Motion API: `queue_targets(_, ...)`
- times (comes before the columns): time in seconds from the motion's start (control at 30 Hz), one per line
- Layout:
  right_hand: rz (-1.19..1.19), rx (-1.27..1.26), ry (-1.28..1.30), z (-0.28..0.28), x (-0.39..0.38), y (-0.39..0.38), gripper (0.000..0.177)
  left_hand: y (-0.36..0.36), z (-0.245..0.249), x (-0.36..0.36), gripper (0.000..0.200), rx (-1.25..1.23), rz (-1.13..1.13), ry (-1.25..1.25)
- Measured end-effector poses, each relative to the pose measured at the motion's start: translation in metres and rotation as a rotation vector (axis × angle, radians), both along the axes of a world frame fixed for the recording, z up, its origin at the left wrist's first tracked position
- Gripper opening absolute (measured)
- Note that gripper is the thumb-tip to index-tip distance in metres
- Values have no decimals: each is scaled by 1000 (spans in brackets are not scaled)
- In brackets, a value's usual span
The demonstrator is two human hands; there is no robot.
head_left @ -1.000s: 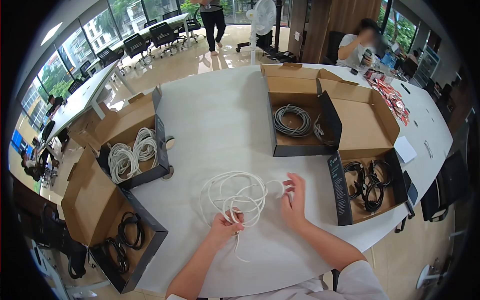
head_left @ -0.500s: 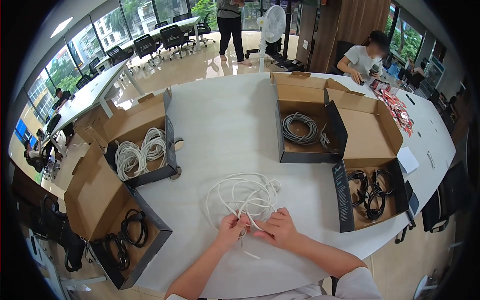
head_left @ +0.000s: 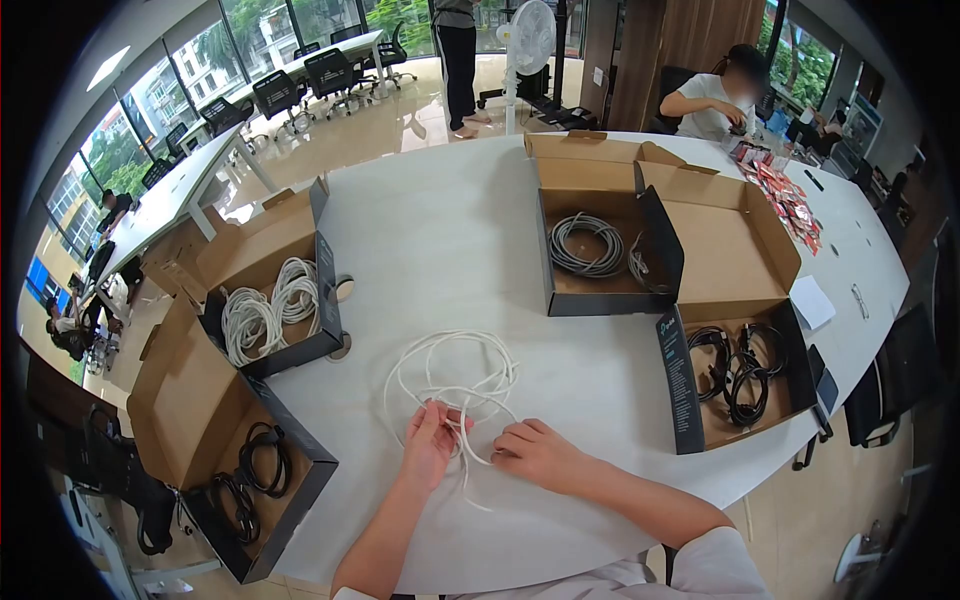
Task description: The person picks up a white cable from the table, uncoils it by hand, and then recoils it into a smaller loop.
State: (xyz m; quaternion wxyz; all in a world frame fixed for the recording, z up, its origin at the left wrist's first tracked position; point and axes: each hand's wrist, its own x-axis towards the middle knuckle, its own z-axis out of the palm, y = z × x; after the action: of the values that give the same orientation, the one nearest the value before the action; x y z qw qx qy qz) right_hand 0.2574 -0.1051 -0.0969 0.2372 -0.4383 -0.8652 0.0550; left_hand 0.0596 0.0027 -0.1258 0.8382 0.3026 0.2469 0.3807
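White cable [head_left: 455,388] lies in loose loops on the white table [head_left: 430,230], right in front of the person, btwn the L and R boxes. L hand [head_left: 430,445] is at the loops' near edge, thumb + fingers pinched on a bunch of strands, palm partly up. R hand [head_left: 540,458] sits just to its right, palm down, fingers curled round one strand; grip looks light, tho the fingertips are partly hidden. Key relation: loops are on the far side of both hands, straight far of L hand and far-left of R hand, so L hand is nearer the middle of the coil. Coil's roundish, no clear long axis; the strand btwn the hands sags near, then curves right, & a loose tail [head_left: 478,500] drops from under L hand toward the near side, tip angled right. Hands are close but apart, joined only by that strand. Around: L-far box [head_left: 327,290] w/ white cables, L-near box [head_left: 300,510] w/ black ones, R-far box [head_left: 610,303] w/ grey, R-near box [head_left: 683,380] w/ black; all lids open, all well apart from the hands.
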Motion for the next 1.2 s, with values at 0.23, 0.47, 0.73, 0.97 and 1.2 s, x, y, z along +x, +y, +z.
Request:
queue_targets(0.23,-97,-164,407,0,5,1,24,-6,15,7,21,121,-36,253)
queue_targets(0.47,-389,-259,755,-10,12,0,27,-26,14,17,39,447,-192,506)
queue_targets(0.73,-489,-224,678,-13,-3,5,25,-36,15,20,47,897,-154,695)
queue_targets(0.97,-385,-276,707,-12,5,6,19,-33,-7,14,23,668,-122,479)
queue_targets(1.2,-257,-8,339,-7,2,4,29,-24,5,8,39,310,-70,388)
